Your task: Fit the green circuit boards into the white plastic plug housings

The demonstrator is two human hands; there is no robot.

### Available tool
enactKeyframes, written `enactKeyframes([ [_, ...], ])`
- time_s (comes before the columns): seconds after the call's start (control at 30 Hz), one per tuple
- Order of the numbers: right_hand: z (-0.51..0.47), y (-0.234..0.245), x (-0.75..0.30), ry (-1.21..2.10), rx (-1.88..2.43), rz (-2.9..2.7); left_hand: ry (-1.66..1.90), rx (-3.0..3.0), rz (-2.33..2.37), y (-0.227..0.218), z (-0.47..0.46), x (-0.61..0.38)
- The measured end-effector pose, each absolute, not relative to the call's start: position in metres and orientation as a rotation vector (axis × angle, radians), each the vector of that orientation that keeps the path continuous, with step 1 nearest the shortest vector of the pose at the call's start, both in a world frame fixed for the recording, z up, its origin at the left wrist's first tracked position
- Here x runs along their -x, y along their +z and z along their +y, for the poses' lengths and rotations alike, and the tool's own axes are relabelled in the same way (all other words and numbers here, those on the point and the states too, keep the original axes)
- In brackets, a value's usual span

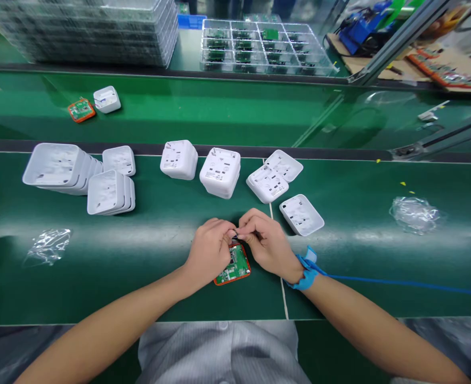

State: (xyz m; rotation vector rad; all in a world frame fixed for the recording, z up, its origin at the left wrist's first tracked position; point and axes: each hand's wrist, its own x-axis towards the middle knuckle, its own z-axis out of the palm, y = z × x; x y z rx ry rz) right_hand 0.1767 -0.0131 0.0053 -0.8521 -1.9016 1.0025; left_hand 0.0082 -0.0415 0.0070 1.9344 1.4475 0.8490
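Note:
A green circuit board in an orange frame [235, 268] lies on the green mat just in front of me. My left hand [209, 250] and my right hand [265, 240] meet over its far edge, fingertips pinched together on something small that I cannot make out. The left hand rests on the board's left side. A blue wrist strap [308, 269] with a blue cord sits on my right wrist. White plastic housings stand beyond the hands: two assembled blocks [219, 172], open shells [274, 176] and a single shell [301, 214] near my right hand.
Stacks of white shells [65, 172] sit at the left. Crumpled clear bags lie at left [47, 245] and right [414, 213]. A second orange-framed board [81, 110] and a white shell [106, 99] rest on the far belt. Clear trays of boards [265, 47] stand behind.

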Motion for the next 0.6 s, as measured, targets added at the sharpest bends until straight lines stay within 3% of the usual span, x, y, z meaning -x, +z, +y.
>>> enactKeyframes([
  [0.6,-0.005,0.026,-0.205,0.915,0.789,-2.111,0.679,-2.088,1.441,0.014,-0.037,-0.015],
])
